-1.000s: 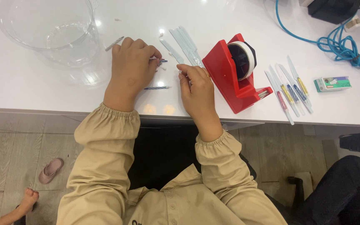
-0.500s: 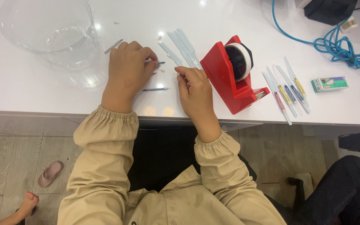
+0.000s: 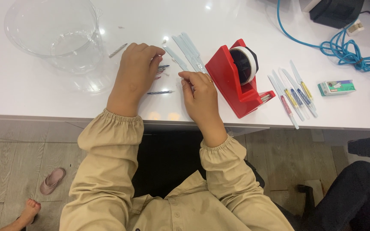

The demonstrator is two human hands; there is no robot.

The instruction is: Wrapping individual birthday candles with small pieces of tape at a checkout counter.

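Observation:
My left hand (image 3: 135, 72) rests on the white table (image 3: 31, 94), fingers curled over a few thin striped candles (image 3: 162, 68). One more striped candle (image 3: 159, 92) lies between my hands, and another (image 3: 117, 50) lies beyond my left hand. My right hand (image 3: 200, 96) sits just left of a red tape dispenser (image 3: 236, 85). Its thumb and fingers are pinched at the near end of the clear plastic sleeves (image 3: 189, 53); what lies inside the pinch is hard to see.
A large clear plastic bowl (image 3: 61, 34) stands at the back left. Several sleeves holding coloured candles (image 3: 294, 92) lie right of the dispenser, then a small green box (image 3: 336, 87). A blue cable (image 3: 347, 53) and a black device (image 3: 335, 10) are at the back right.
Both hands stay almost where they were. My left fingers have shifted slightly over the striped candles.

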